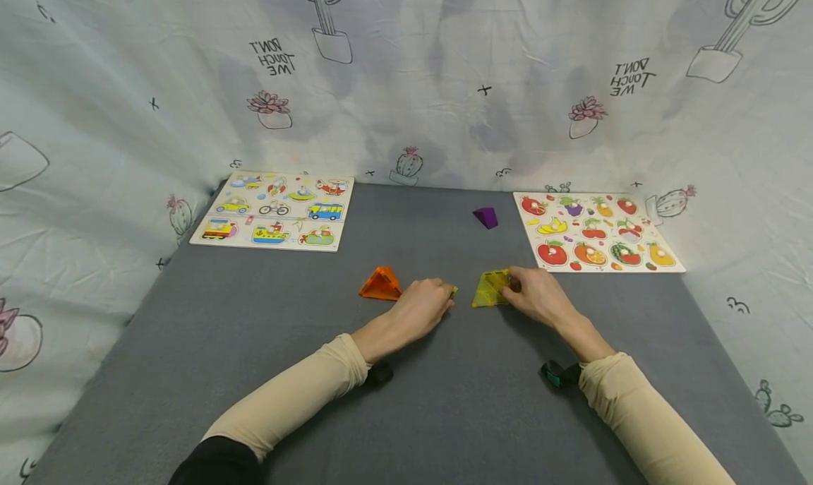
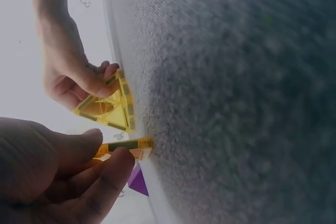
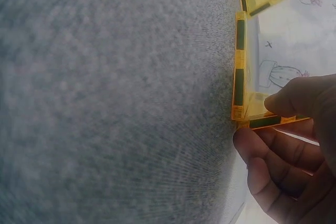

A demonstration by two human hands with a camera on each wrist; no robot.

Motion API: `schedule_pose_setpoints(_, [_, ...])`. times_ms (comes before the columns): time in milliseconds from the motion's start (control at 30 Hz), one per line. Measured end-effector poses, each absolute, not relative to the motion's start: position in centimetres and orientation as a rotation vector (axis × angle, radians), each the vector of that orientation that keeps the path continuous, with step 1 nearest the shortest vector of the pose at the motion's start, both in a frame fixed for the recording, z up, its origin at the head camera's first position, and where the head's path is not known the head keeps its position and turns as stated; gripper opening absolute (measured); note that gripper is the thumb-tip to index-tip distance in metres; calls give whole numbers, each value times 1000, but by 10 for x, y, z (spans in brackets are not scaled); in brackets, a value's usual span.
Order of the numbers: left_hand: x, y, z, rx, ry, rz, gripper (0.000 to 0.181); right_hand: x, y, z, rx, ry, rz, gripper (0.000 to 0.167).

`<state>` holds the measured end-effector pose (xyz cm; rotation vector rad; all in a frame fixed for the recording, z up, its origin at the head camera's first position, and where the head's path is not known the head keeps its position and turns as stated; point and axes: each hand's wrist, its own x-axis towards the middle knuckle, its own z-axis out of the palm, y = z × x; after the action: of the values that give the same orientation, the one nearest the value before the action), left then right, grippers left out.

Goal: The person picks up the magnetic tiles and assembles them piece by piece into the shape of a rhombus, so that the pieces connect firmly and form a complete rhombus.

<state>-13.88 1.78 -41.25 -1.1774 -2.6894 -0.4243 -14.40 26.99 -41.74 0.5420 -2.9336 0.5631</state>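
Note:
My left hand (image 1: 424,305) pinches a yellow magnetic tile (image 2: 137,144), seen edge-on with dark strips in the left wrist view. To its right, my right hand (image 1: 540,294) holds a see-through yellow magnetic-tile piece (image 1: 489,289) between thumb and fingers. In the right wrist view, edges of this yellow piece (image 3: 240,66) meet at a corner near the fingertips. A gap separates the two hands' pieces in the head view. An orange pyramid (image 1: 381,284) sits on the table just beyond my left hand, which partly overlaps it.
A purple block (image 1: 486,217) lies farther back on the grey table (image 1: 419,414). At the back left lies a vehicle picture board (image 1: 298,222), at the back right a fruit picture board (image 1: 610,224). A cactus-print cloth (image 1: 432,125) hangs behind and along the sides.

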Motion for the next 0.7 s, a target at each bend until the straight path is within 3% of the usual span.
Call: schedule_pose_setpoints(700, [-150,32,-417,-1116,-2727,-506,16,-136,264,-416,593,-2911,619,9])
